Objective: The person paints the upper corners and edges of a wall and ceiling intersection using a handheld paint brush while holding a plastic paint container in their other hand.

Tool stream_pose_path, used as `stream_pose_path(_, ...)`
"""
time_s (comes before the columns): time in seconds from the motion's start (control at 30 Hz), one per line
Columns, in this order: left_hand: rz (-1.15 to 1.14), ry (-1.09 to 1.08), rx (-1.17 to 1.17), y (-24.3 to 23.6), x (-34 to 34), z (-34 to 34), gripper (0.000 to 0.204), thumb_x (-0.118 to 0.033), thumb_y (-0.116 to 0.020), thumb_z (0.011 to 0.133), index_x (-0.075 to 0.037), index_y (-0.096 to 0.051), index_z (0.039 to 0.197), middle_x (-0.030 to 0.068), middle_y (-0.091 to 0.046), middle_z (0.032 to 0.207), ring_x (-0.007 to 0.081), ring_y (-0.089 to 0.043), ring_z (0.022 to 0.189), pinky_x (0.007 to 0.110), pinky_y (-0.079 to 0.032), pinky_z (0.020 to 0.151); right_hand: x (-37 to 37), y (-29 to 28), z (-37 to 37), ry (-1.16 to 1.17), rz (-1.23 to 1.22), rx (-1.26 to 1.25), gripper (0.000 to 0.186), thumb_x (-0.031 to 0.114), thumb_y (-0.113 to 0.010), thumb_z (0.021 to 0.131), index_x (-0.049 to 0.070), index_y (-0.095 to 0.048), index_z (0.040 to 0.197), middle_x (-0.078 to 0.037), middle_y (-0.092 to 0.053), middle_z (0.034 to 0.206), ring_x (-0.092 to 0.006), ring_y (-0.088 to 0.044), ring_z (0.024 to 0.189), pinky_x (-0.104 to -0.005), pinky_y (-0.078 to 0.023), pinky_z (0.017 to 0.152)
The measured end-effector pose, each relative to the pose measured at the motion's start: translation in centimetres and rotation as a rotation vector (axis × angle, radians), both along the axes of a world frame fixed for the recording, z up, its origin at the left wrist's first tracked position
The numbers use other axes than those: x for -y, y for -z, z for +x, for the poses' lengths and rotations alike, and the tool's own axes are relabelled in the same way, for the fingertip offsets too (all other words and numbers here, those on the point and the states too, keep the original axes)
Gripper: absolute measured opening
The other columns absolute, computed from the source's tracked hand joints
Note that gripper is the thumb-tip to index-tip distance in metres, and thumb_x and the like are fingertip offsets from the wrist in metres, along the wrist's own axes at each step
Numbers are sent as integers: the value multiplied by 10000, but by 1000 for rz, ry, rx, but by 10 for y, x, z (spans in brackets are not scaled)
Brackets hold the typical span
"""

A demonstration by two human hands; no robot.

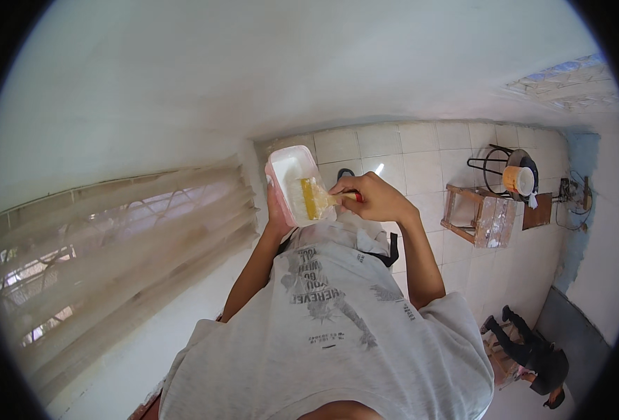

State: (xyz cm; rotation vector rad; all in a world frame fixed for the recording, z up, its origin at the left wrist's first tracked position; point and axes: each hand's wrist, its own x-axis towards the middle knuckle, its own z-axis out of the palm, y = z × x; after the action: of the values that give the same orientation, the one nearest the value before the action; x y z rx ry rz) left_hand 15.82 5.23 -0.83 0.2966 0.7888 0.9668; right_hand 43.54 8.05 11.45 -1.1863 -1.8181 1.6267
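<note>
1. The left hand [277, 213] gripped a deep, round-cornered white tray [286, 166].
2. The right hand [381, 199] was wrapped around a pale-handled flat paintbrush [313, 199], its yellow head over the tray, between both hands.
3. Right of the hands, a paint-spotted wooden stool [493, 222] stood on square tiles [421, 171].
4. Left of them hung a sheer, rippled curtain [113, 241].

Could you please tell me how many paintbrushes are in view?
1: the paintbrush in the right hand, at the white tub in the left hand; others may be hidden.
</note>
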Motion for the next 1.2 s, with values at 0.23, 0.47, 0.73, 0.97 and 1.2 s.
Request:
stream_pose_path(0.23,68,-177,37,-29,6,-10,784,-684,-285,1063,-110,-380,1587,132,-550,1497,308,-605,1315,487,-510,1114,18,-37,-29,150,134,94,122,59,-718,888,23,-754,999,-123,-702,712,-213,-611,573,-336,-468,589)
stream_pose_path(0.47,179,-222,62,-27,46,-51,769,-663,-276,1077,-96,-380,1586,133,-548,1503,293,-604,1317,468,-506,1118,53,-71,-63,45,230,183,112,78,-746,888,22,-756,984,-124,-677,677,-193,-567,536,-335,-428,550)
stream_pose_path(0.73,111,67,-12,-8,142,-96,762,-646,-318,1077,-87,-370,1592,134,-547,1506,280,-599,1327,455,-503,1122,156,-33,-145,80,294,254,114,80,-748,871,12,-755,962,-146,-636,632,-239,-558,519,-367,-444,550)
stream_pose_path(0.97,35,-96,97,-1,224,-118,795,-670,-280,1071,-77,-374,1593,165,-552,1508,301,-597,1343,454,-485,1152,233,-57,-157,159,209,369,119,83,-750,871,6,-750,962,-141,-607,605,-205,-512,496,-348,-422,526)
stream_pose_path(1.2,-7,77,142,-9,234,-95,809,-674,-309,1067,-58,-376,1588,160,-553,1509,293,-591,1351,447,-480,1155,255,-50,-154,138,228,448,146,107,-739,877,-1,-755,975,-135,-600,611,-199,-512,521,-352,-432,547)
